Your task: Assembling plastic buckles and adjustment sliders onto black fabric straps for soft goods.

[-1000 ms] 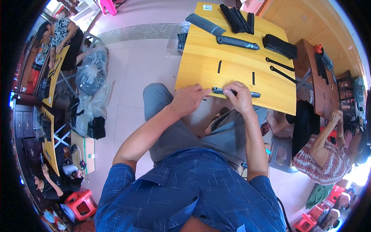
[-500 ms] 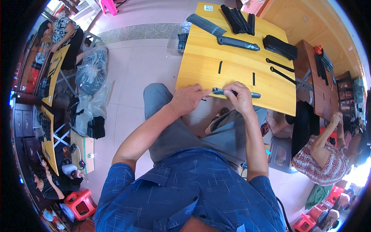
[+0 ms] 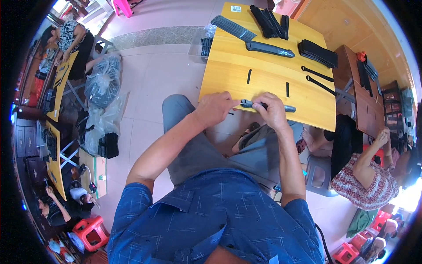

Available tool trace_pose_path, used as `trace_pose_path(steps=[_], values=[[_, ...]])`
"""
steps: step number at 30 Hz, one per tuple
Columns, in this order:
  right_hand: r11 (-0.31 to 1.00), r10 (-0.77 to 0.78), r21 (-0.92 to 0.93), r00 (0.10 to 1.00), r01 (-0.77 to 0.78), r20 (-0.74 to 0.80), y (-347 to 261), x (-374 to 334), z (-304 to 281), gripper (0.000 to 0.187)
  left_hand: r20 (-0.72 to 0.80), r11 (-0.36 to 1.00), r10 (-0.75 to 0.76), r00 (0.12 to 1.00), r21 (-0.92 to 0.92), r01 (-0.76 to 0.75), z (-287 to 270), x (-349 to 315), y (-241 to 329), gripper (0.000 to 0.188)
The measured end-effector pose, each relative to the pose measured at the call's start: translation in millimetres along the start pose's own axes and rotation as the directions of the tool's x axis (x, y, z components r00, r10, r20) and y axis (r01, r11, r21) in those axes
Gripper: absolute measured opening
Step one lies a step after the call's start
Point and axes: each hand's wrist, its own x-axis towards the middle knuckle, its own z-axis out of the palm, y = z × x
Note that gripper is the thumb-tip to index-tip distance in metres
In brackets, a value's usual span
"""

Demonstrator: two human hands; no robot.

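Note:
Near the front edge of a yellow table (image 3: pixel 228 68), my right hand (image 3: pixel 273 111) is closed around a narrow dark grey strap-like piece (image 3: pixel 289 108). Both ends of that piece stick out past the fingers; its middle is covered. At its left end is my left hand (image 3: pixel 214 108), thumb and forefinger drawn together. Whatever those left fingers pinch is too small to make out. Farther in on the tabletop lie two short black strips, one on the left (image 3: pixel 249 76) and one on the right (image 3: pixel 287 89).
Toward the back are fanned grey strips (image 3: pixel 233 28), a long black piece (image 3: pixel 270 49), a black bundle (image 3: pixel 267 23) and a black stack (image 3: pixel 317 53). Two looped black straps (image 3: pixel 320 83) lie at the right. Plastic bags (image 3: pixel 103 86) stand left; a person (image 3: pixel 367 180) sits right.
My left hand has shifted slightly, its fingertips lying a little nearer the left end of the grey piece. The right hand keeps its hold, and the table items lie as before.

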Motion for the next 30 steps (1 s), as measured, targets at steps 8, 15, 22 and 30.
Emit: trace_pose_path(steps=[8, 15, 22, 30], values=[[0.969, -0.078, -0.227, 0.993, 0.095, 0.084, -28, 14, 9, 0.018, 0.075, 0.999, -0.023, 0.997, 0.051, 0.019, -2, 0, -4, 0.027], [0.972, -0.053, -0.227, 0.997, 0.066, 0.061, -29, 13, 15, 0.015, 0.050, 0.998, -0.018, 0.999, 0.053, 0.015, -3, 2, -3, 0.027], [0.965, -0.104, -0.238, 0.994, 0.107, 0.025, -28, 10, 20, 0.011, 0.103, 1.000, -0.005, 0.995, 0.016, 0.004, -8, 10, -10, 0.025], [0.988, -0.063, -0.143, 0.998, 0.064, 0.009, -23, 10, 23, 0.010, 0.243, 0.984, -0.122, 0.962, -0.095, 0.148, -22, 36, -7, 0.024]])
